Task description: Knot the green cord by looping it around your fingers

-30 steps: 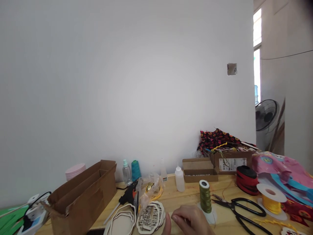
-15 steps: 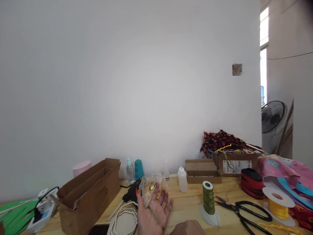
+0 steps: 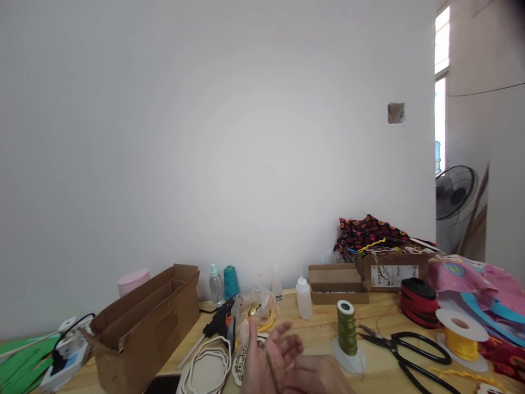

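Observation:
My left hand point(image 3: 258, 372) is at the bottom middle, palm up, with the fingers apart and slightly curled. A thin brownish cord point(image 3: 270, 365) runs across its palm. My right hand point(image 3: 320, 376) lies against the side of the left palm. Its fingers are closed at the cord's lower end, though the exact grip is partly hidden. Just left of my left hand lies a pale lattice cutout point(image 3: 239, 368), partly covered by it. Beside that are stacked white frame-like loops point(image 3: 207, 358). A spool of green thread point(image 3: 346, 331) stands upright to the right.
At left are a long cardboard box point(image 3: 151, 328) and a power strip point(image 3: 68, 366). Behind my hands lie a black glue gun point(image 3: 217, 324) and a clear plastic bag point(image 3: 262, 301). A squeeze bottle point(image 3: 304, 299), black scissors point(image 3: 394, 345) and a yellow cord spool point(image 3: 461, 339) are rightward.
My left hand has shifted right and lower, with its fingers curling more and uncovering the lattice cutout. My right hand has risen into view and now meets the left palm. The view has tilted slightly.

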The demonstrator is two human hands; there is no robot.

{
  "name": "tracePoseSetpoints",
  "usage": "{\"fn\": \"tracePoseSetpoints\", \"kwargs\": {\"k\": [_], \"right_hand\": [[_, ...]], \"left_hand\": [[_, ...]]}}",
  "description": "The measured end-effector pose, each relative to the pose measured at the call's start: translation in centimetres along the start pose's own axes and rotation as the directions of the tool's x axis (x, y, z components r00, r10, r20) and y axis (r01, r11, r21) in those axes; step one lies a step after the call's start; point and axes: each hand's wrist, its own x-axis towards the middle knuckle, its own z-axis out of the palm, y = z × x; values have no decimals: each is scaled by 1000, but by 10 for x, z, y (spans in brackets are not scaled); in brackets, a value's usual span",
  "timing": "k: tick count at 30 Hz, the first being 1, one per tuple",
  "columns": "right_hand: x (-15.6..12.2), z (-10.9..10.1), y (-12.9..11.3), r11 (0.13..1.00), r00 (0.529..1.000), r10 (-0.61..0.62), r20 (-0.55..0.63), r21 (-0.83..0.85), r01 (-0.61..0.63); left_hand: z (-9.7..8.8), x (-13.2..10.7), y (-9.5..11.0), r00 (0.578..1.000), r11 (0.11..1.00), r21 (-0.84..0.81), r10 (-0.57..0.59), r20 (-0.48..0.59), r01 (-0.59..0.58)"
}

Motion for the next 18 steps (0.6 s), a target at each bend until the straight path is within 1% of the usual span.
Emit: {"fn": "tracePoseSetpoints", "kwargs": {"k": [2,4,8,10,13,14,16,18], "right_hand": [[0,-7,-1,998,1000,-13,-24,64,14],[-1,-12,0,998,999,12,-32,57,-10],[-2,-19,3,993,994,94,-60,-66,-98],[-1,-20,3,991,991,112,-71,-61,-116],[0,-22,2,990,987,140,-83,8,-139],[0,-22,1,985,982,171,-80,44,-168],[1,-22,1,958,961,271,-45,114,-265],[2,-21,1,920,930,368,-6,150,-363]], "left_hand": [[6,0,-6,992,992,29,-122,24,121],[11,-1,-13,980,981,50,-190,54,187],[14,-3,-22,975,967,174,-202,92,184],[14,-4,-26,972,960,204,-213,97,190],[13,-7,-28,970,957,208,-224,95,201],[12,-8,-28,970,957,209,-225,94,201],[9,-12,-24,963,948,217,-256,90,232],[4,-16,-19,938,921,230,-338,79,313]]}}
